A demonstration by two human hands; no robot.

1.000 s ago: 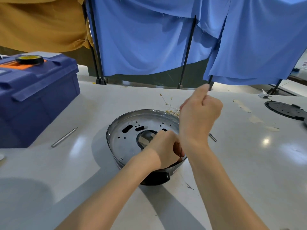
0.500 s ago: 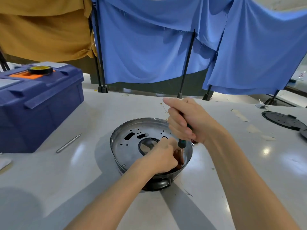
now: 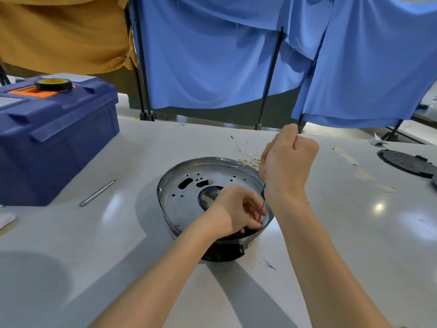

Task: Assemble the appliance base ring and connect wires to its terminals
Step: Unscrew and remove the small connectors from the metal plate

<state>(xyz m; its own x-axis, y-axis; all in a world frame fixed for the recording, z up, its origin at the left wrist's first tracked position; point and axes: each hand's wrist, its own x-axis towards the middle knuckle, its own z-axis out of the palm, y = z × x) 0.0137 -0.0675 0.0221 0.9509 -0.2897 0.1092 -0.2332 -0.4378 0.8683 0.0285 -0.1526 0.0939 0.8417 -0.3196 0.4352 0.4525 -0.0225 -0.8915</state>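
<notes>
The metal appliance base (image 3: 189,197) is sitting in the middle of the white tabletop (image 3: 354,233), perforated plate facing up. The left hand (image 3: 238,209) is reaching into its near right edge, fingers curled down on something there; what they are pinching is hidden. The right hand (image 3: 287,162) is hovering just above, clenched in a fist around a screwdriver (image 3: 262,205), its thin shaft pointing down beside the left fingers. A blue toolbox (image 3: 54,138) is standing far left, a metal rod (image 3: 97,192) lying near it, and a black disc (image 3: 406,163) is resting far right.
</notes>
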